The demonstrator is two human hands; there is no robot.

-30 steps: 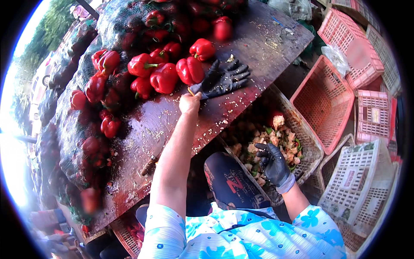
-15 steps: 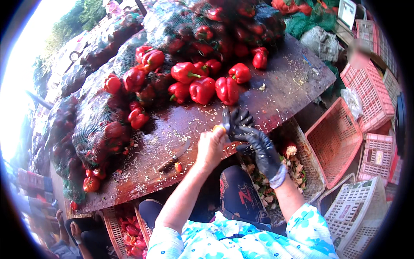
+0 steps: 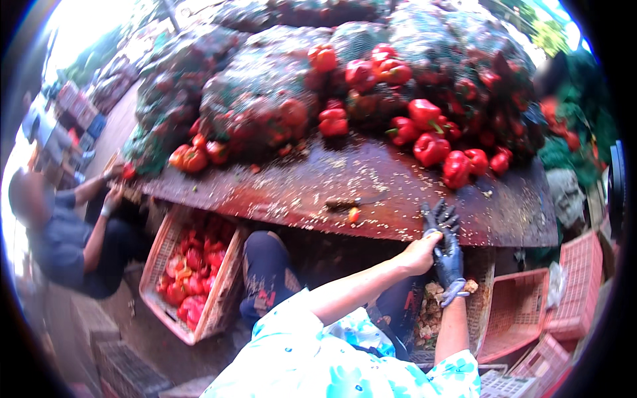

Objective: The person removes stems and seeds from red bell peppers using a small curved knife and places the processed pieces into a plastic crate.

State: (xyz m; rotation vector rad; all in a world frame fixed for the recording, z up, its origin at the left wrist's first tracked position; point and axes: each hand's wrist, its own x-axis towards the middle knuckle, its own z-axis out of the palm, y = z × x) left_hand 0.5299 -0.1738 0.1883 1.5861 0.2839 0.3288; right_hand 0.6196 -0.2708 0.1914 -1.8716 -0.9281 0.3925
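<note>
Head view: bare left hand (image 3: 422, 253) closed on black glove (image 3: 440, 221) material at near edge of bench (image 3: 292, 189), right of centre. Right hand (image 3: 450, 263) gloved, meeting it; its grip I cannot tell, nor whose splayed black fingertips those are. My reading: right side covered, left not yet. Knife (image 3: 342, 203) lies unheld, centre. Uncut-looking red peppers (image 3: 431, 150) upper right; crate (image 3: 225, 288), lower left, already well stocked.
</note>
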